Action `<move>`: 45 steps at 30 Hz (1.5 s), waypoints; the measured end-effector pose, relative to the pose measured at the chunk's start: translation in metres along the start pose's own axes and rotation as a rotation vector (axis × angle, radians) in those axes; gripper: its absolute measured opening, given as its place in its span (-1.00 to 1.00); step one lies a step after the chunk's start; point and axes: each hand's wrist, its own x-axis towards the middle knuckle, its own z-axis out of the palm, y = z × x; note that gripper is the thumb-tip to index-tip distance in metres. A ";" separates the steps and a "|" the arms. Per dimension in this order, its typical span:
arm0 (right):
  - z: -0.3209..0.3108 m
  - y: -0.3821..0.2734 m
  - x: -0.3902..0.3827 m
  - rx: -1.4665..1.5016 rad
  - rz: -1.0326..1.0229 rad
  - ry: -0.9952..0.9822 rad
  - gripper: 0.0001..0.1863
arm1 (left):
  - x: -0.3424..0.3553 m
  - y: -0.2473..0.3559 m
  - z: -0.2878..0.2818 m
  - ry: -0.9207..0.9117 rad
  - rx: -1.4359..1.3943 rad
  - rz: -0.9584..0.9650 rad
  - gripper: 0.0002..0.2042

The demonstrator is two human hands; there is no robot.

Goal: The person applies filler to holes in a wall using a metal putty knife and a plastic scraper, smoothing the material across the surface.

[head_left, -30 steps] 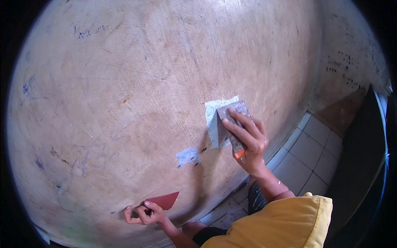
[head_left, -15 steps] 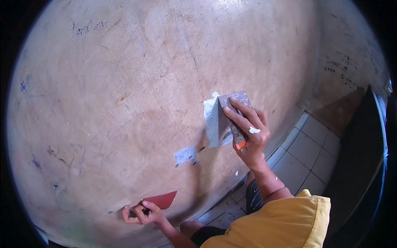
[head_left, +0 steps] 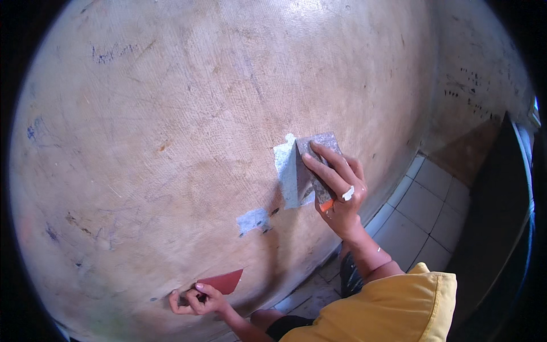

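My right hand [head_left: 342, 191] is closed around a putty knife with a broad, speckled grey metal blade [head_left: 322, 145] and a bit of orange [head_left: 326, 206] near the palm. The blade lies against the wall over the right part of a white putty patch [head_left: 286, 171], hiding some of it. White putty is smeared on this hand's knuckle. Lower left, my left hand [head_left: 199, 299] pinches a flat dark-red piece [head_left: 227, 281] with a slanted end, close to the wall. Its exact kind does not show.
The worn beige wall [head_left: 171, 102] bears scribbles and stains. A smaller pale patch [head_left: 252, 220] sits below and left of the big one. White floor tiles [head_left: 419, 196] run along its foot at right, with a tall dark panel [head_left: 484, 228] beyond.
The blade has shifted very slightly to the right across the putty patch, as the whole view moved a little. Both hands keep their holds.
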 end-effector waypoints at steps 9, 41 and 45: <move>-0.004 0.005 -0.004 -0.012 -0.015 -0.033 -0.61 | 0.001 -0.001 -0.002 -0.008 0.023 0.021 -0.63; -0.006 0.008 -0.012 0.006 -0.012 -0.060 -0.56 | 0.013 -0.004 0.003 0.074 0.054 0.218 -0.64; -0.005 0.000 0.008 -0.005 0.006 -0.051 -0.56 | 0.003 -0.001 0.002 0.040 0.032 0.111 -0.63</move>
